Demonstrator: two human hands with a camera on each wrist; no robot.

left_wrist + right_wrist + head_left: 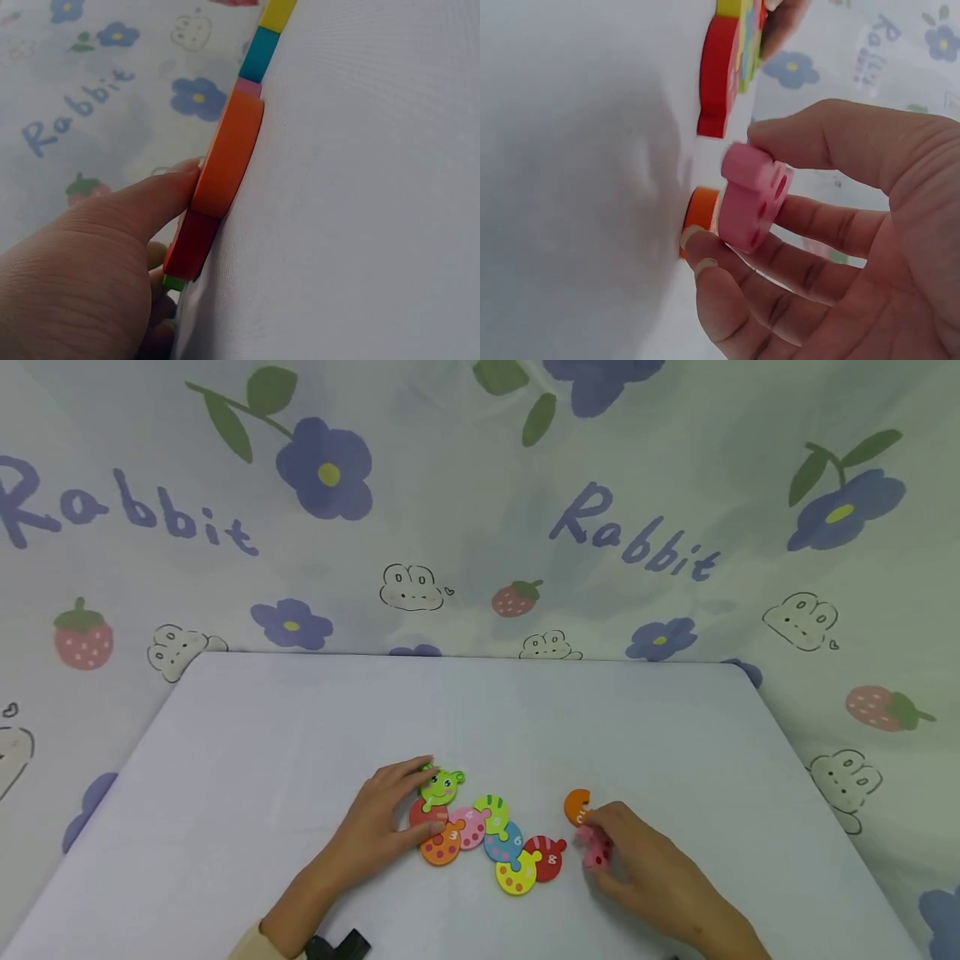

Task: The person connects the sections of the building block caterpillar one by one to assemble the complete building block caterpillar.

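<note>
In the head view, a chain of joined caterpillar puzzle pieces [504,842] lies on the white table, numbered pieces trailing from a smiling green head piece [442,787]. My left hand [382,814] rests on its left end, fingertips at the head and thumb on the orange piece [441,846] marked 3. My right hand [645,868] pinches a pink dotted puzzle piece [754,199], tilted on edge, just right of the red piece [547,858] marked 8. A loose orange piece [577,806] lies by the right fingertips, partly hidden by them.
The white tabletop [315,718] reaches back to a hanging cloth [465,510] printed with flowers, strawberries and rabbits. A black object [341,946] shows beside the left sleeve at the bottom edge.
</note>
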